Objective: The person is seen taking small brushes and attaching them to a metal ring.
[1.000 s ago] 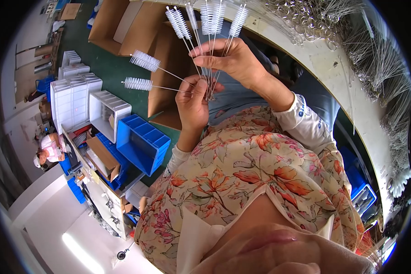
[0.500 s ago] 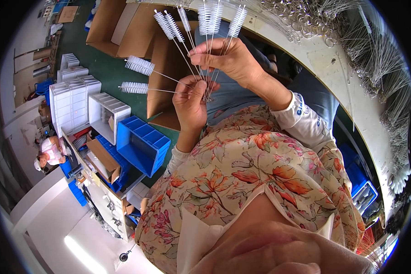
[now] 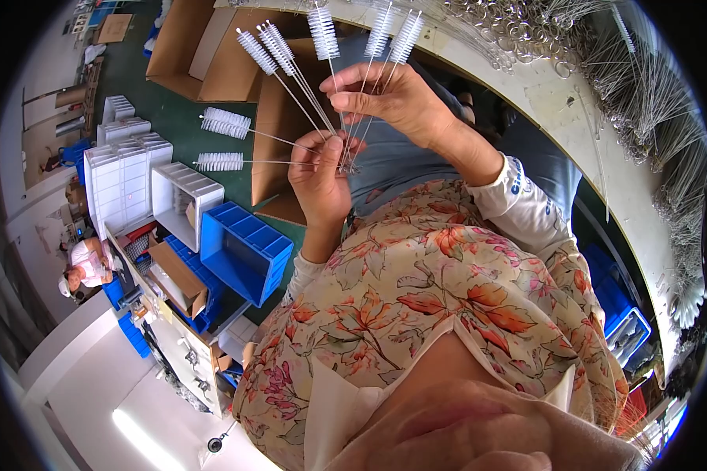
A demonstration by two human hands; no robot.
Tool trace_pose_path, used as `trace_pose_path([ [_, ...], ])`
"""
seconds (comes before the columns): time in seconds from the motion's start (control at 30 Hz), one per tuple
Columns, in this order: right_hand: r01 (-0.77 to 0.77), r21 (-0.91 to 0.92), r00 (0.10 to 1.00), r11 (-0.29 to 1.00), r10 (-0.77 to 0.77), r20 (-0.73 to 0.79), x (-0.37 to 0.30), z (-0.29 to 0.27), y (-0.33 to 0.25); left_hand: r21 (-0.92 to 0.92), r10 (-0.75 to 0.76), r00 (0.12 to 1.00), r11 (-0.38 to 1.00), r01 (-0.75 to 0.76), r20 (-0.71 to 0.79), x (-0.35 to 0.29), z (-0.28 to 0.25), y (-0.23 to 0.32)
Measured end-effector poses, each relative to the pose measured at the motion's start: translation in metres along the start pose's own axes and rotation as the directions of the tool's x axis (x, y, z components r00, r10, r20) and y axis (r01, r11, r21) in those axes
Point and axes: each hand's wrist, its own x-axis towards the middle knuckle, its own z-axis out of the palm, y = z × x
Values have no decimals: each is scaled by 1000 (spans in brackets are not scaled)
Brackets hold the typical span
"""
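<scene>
My left hand (image 3: 320, 177) is closed around the wire handles of several small tube brushes (image 3: 324, 35) with white bristles. The handles meet between thumb and fingers, and their looped ends gather just beside the thumb. Two brushes (image 3: 225, 123) point out to the left, and a tight group (image 3: 267, 49) leans up and left. My right hand (image 3: 401, 98) is above and right of the left one, thumb and forefinger pinched at the wires of the upright brushes. Two more brush heads (image 3: 393, 35) rise behind its fingers. Exactly which wires it grips is partly hidden.
A white worktable (image 3: 518, 98) curves along the right, bearing wire rings (image 3: 518, 31) and heaps of wire handles (image 3: 644, 102). Open cardboard boxes (image 3: 239, 59) stand ahead on the floor. Blue (image 3: 247, 251) and white crates (image 3: 130, 177) are at left; a person (image 3: 90, 263) is further off.
The brush fan has spread wider. Brushes on the left have swung further left, and one in the middle now stands apart near my right fingertips. My left hand has shifted slightly left.
</scene>
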Motion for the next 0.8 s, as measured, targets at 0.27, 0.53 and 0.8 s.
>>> trace_pose_path([
  [0.27,27,-75,999,997,-25,23,-2,-6,-4,-40,23,1000,999,-24,-13,2,-7,-1],
  [0.53,131,-15,989,991,-129,75,-1,-16,6,-116,-2,1000,993,0,-16,3,-12,-2],
  [0.8,73,94,997,993,-70,-27,-5,-8,0,-237,-35,999,971,42,32,5,-20,-9],
])
